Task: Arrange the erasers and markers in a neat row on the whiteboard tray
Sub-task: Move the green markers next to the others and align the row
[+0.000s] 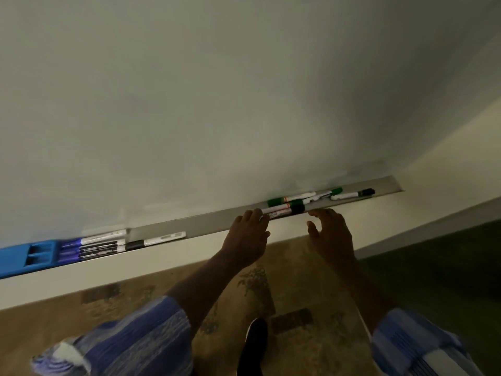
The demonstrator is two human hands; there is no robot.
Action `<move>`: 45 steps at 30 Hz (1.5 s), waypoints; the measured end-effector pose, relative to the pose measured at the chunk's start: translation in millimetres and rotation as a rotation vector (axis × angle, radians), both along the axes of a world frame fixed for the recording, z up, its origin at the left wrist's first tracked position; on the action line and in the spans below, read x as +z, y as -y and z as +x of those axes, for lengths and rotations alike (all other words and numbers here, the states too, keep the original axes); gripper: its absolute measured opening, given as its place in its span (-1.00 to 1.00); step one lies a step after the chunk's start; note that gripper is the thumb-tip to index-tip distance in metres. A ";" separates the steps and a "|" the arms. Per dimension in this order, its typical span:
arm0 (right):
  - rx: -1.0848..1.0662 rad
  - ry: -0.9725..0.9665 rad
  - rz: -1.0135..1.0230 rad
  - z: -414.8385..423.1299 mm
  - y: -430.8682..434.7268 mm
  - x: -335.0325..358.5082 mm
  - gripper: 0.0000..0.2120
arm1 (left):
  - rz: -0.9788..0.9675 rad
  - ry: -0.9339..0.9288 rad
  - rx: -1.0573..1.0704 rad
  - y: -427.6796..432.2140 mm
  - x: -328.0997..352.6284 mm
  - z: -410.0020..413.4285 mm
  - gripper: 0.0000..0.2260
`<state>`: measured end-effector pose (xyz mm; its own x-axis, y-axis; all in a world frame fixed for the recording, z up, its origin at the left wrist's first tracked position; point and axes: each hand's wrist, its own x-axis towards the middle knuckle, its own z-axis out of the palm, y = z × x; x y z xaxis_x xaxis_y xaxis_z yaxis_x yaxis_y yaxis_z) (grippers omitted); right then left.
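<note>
The grey whiteboard tray (pixel 206 222) runs from lower left to upper right under the whiteboard. A blue eraser (pixel 16 257) lies at its far left, with several blue markers (pixel 92 246) beside it and a lone black-capped marker (pixel 156 240) further right. My left hand (pixel 249 234) pinches the white end of a black-capped marker (pixel 284 210) at the tray's front lip. My right hand (pixel 332 234) hovers with fingers apart just below that marker's cap, holding nothing. Behind lie green-capped markers (pixel 290 200) and another black-capped marker (pixel 352 195), loosely scattered.
The tray ends at the right (pixel 395 185) close to a side wall. A white ledge (pixel 108 272) runs below the tray. A patterned floor (pixel 298 280) and a dark shoe (pixel 254 346) show underneath. Striped blue sleeves cover both forearms.
</note>
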<state>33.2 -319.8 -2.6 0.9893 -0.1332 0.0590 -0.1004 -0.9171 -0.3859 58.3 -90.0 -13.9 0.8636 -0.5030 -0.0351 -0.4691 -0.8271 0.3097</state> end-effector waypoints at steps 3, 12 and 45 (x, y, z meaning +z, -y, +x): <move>-0.054 -0.022 0.017 1.6 24.6 -1.1 -0.70 | 0.021 -0.005 -0.013 30.0 -1.9 9.7 -0.63; -0.138 -0.047 -0.055 23.9 79.4 4.3 -0.64 | 0.094 0.033 0.047 62.5 -3.3 29.8 -0.70; 0.162 0.141 -0.057 54.9 98.1 19.2 -0.77 | 0.052 0.021 0.145 70.1 -0.8 30.4 -0.75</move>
<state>88.1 -417.8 16.6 0.9789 0.0340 0.2015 0.1011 -0.9375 -0.3331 88.8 -160.1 -14.7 0.9280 -0.3706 -0.0388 -0.3493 -0.9014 0.2557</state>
